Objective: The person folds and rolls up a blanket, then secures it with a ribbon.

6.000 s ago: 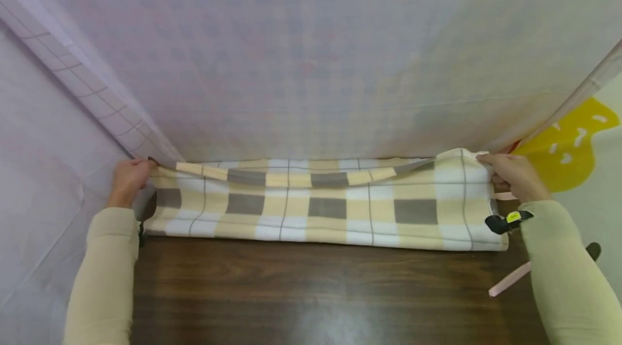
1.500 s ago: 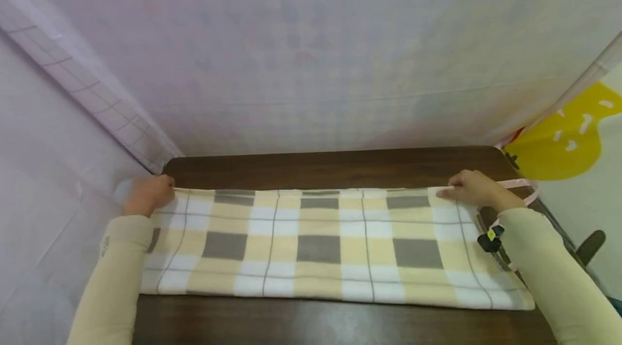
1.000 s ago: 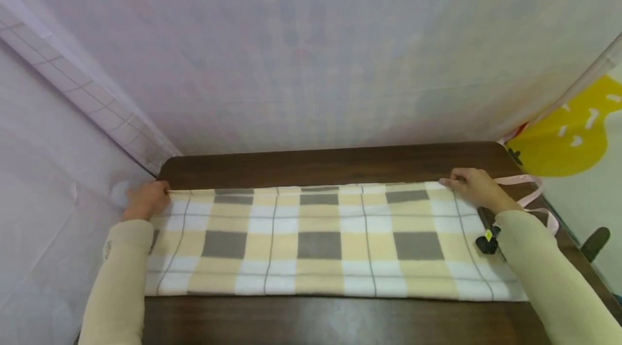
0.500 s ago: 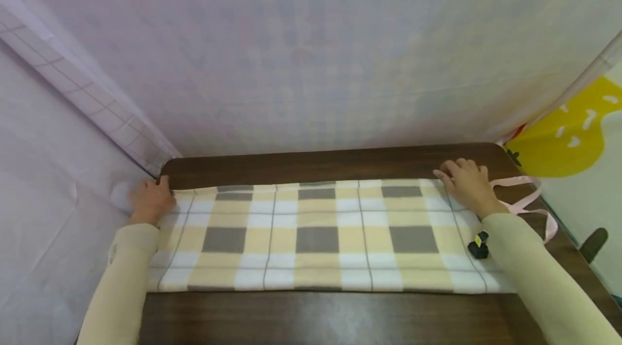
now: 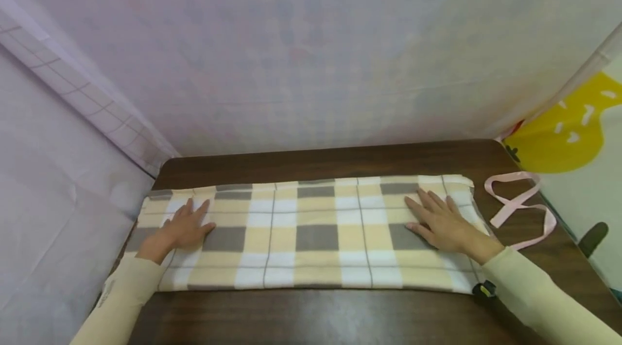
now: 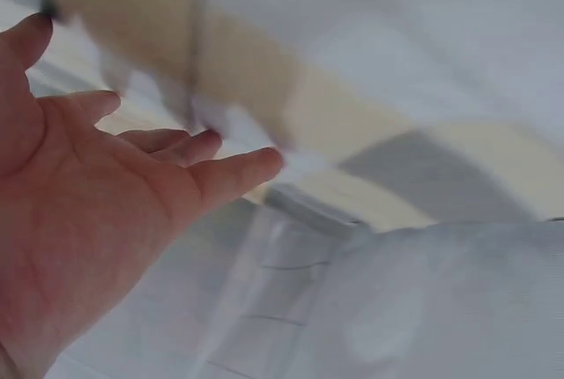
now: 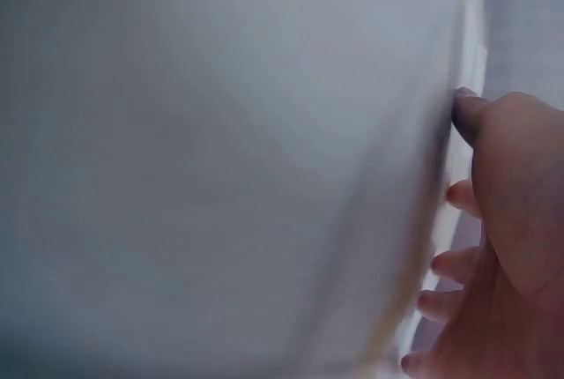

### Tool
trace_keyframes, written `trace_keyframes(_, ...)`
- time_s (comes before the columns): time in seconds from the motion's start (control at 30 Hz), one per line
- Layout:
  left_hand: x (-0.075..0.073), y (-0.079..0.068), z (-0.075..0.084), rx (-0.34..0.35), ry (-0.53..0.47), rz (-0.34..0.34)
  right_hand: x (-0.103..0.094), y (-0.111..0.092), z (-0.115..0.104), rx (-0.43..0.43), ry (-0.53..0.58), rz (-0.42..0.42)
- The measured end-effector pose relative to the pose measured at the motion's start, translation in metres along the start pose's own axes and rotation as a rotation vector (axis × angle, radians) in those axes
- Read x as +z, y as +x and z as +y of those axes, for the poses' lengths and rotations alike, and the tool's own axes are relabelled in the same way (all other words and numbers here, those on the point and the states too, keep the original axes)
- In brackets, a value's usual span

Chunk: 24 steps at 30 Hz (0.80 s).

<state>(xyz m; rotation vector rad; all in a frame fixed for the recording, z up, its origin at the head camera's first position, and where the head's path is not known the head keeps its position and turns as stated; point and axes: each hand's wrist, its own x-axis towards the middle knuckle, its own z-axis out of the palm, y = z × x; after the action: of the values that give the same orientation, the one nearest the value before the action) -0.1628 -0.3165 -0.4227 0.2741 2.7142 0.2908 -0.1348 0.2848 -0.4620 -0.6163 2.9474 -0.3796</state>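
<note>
A checked cloth (image 5: pixel 317 237) in cream, white and grey lies folded into a long flat strip across the dark wooden table (image 5: pixel 316 315). On its left part, my left hand (image 5: pixel 182 228) has its fingers spread over the fabric. My right hand (image 5: pixel 444 226) lies over the right part, fingers spread and pointing up and left. Neither hand grips anything. In the left wrist view the left hand (image 6: pixel 97 194) shows its palm, fingertips right at the checked cloth. Blurred pale fabric fills most of the right wrist view, where the right hand's fingertips (image 7: pixel 445 266) reach its edge.
A pink ribbon (image 5: pixel 515 204) lies in loops on the table to the right of the cloth. Pale hanging sheets (image 5: pixel 311 64) close off the back and left side. At the right is a panel with a yellow shape (image 5: pixel 559 142).
Earlier both hands pinched the cloth's far edge and drew it nearer, its folded-back edge flattening out. They then let go, spread their fingers and moved inward onto the cloth.
</note>
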Motion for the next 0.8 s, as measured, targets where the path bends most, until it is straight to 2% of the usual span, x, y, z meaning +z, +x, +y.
trace_keyframes(0.13,0.008,-0.016,-0.011,-0.038,-0.035,-0.014,0.004,-0.012,0.01,0.049,0.045,-0.033)
trace_keyframes(0.3,0.023,-0.036,-0.022,-0.083,-0.038,0.015,0.004,-0.025,0.026,0.055,0.066,-0.011)
trace_keyframes(0.4,0.029,-0.04,-0.026,-0.107,-0.055,0.026,0.003,-0.03,0.032,0.066,0.076,-0.016)
trace_keyframes(0.57,0.029,-0.029,-0.034,-0.095,-0.074,0.014,-0.003,-0.031,0.033,0.096,0.089,-0.052)
trace_keyframes(0.8,0.014,0.002,-0.049,-0.043,-0.04,-0.002,-0.003,-0.034,0.028,0.11,0.123,-0.04)
